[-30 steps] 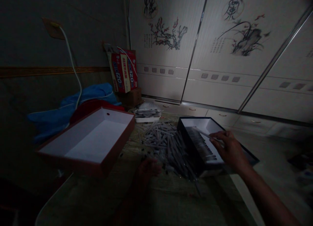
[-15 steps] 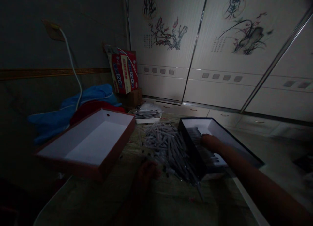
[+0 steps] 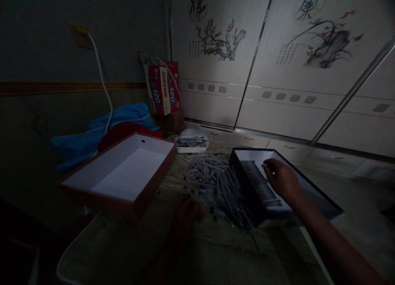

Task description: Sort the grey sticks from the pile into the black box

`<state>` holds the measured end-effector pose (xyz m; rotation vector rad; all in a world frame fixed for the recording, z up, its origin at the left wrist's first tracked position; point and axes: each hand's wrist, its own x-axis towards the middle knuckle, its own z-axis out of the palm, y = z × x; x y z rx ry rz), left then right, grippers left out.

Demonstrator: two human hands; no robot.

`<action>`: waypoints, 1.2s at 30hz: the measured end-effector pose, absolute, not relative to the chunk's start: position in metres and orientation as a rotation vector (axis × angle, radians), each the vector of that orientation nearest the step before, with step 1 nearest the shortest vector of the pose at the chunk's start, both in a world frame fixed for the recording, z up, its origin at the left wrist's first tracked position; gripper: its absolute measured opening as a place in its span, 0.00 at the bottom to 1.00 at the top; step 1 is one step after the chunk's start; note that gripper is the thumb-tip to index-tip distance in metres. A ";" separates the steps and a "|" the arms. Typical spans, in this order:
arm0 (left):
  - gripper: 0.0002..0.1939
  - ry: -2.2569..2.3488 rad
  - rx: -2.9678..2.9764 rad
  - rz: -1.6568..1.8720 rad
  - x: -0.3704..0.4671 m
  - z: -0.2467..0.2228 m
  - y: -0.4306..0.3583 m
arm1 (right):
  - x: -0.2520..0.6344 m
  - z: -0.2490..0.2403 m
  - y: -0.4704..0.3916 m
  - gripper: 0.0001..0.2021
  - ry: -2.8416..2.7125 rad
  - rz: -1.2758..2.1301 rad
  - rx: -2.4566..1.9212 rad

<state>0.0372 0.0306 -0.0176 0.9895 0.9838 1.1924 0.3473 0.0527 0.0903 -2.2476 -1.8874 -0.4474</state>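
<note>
- Right hand (image 3: 282, 181) inside the dark blue rectangular cardboard box (image 3: 321, 200), fingers curled down onto the neat row of thin grey stick-like pieces (image 3: 261, 186) lining its white floor; grip loosely closed, whether clamped on a single piece impossible to tell in the dim light.
- Left hand (image 3: 189, 213) low on the pale patterned table (image 3: 216, 256), at the near edge of the loose heap of the same grey sticks (image 3: 214, 182); fingers bent, grip unreadable in shadow.
- Best handled by pressing each stick flat and parallel to its neighbours, tight against the row, no crossing or overlap.
- Worth feeding from the heap's near edge, one piece at a time, ends aligned before laying down.
- Care needed at the box's left wall: heap touching it, stray sticks liable to snag or roll off the table edge.
- Open red cardboard lid with white lining (image 3: 123, 174) well apart to the left, small white tray of more sticks (image 3: 191, 145) beyond the heap.
</note>
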 end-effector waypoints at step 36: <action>0.06 1.017 1.315 1.085 0.042 -0.026 0.026 | 0.214 -0.008 -0.059 0.13 -1.389 0.142 -1.739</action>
